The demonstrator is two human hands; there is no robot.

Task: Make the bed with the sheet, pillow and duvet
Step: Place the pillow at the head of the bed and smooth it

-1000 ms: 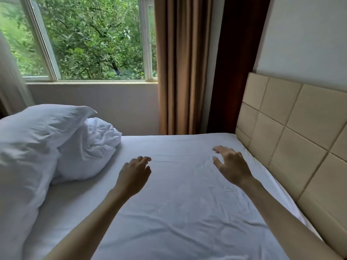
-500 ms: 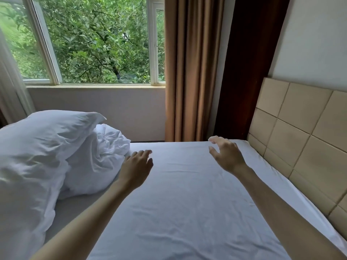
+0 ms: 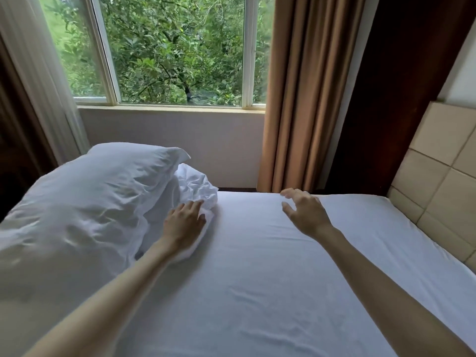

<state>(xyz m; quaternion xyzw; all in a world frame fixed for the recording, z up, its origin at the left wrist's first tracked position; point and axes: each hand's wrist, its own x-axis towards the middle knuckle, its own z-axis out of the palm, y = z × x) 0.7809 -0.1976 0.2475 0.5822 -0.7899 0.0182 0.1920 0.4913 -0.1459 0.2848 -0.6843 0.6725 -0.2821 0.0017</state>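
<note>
Reaching across the bed, both bare forearms are seen running up from the bottom edge of the frame over the sheet [image 3: 257, 292], which is spread flat over the mattress with only faint wrinkles in the lower centre. The left hand [image 3: 184, 226] is laid on the near fold of the crumpled duvet [image 3: 198, 188] at centre frame, fingers fairly straight and resting on the cloth; whether any cloth is pinched under the palm cannot be told. The right hand [image 3: 305, 213] is held just above the sheet, right of centre, fingers spread and relaxed, nothing in it.

The step in hand is judged to be the taking up of the duvet. It is best done if a firm edge or corner is found with the left hand rather than a loose bunch, and the right hand is brought across to a second point well apart, so that the cloth can be shaken open and not dragged over the smooth sheet. The pillow [image 3: 85, 202], which is propped at the left of the frame and leans against the duvet, would best be shifted first, or it may topple.

Farther off, the padded headboard [image 3: 443, 171] is seen at the right, tan curtains [image 3: 304, 99] and a window [image 3: 170, 50] at the top.

No brand, label or writing can be read anywhere.
</note>
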